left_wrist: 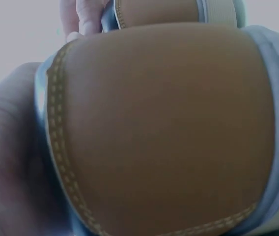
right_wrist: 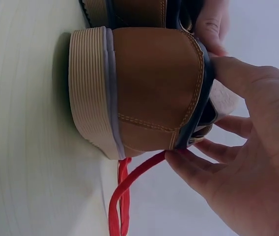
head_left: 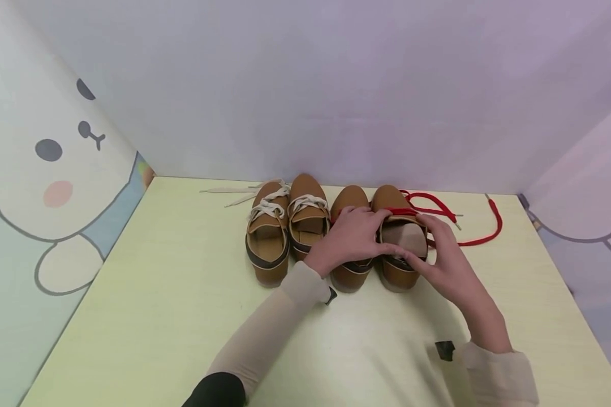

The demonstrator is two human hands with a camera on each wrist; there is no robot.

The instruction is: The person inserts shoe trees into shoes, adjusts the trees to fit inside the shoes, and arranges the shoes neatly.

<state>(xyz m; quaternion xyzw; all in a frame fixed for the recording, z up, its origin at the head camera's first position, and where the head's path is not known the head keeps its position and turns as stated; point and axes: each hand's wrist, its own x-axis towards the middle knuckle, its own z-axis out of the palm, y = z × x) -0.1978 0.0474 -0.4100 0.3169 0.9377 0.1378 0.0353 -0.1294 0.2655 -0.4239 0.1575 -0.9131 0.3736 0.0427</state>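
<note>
A brown shoe with red laces, the rightmost shoe (head_left: 399,277), stands upright with both hands at its opening. My left hand (head_left: 348,234) reaches over its neighbour, the third shoe (head_left: 350,280), with fingers near the red lace (head_left: 402,211) and thumb at the opening. From the right, my right hand (head_left: 450,271) grips the shoe's collar, thumb close to the left thumb. Between the hands shows a pale tongue (head_left: 406,237). In the right wrist view, the right fingertips (right_wrist: 181,160) press by the lace side. The left wrist view is filled by a brown heel (left_wrist: 169,128).
Two brown shoes with white laces, the leftmost shoe (head_left: 268,249) and its partner (head_left: 305,195), stand to the left. Loose red lace ends (head_left: 494,226) trail right over the pale table (head_left: 183,282). Black tape (head_left: 444,350) marks the front. A white wall (head_left: 310,85) rises behind.
</note>
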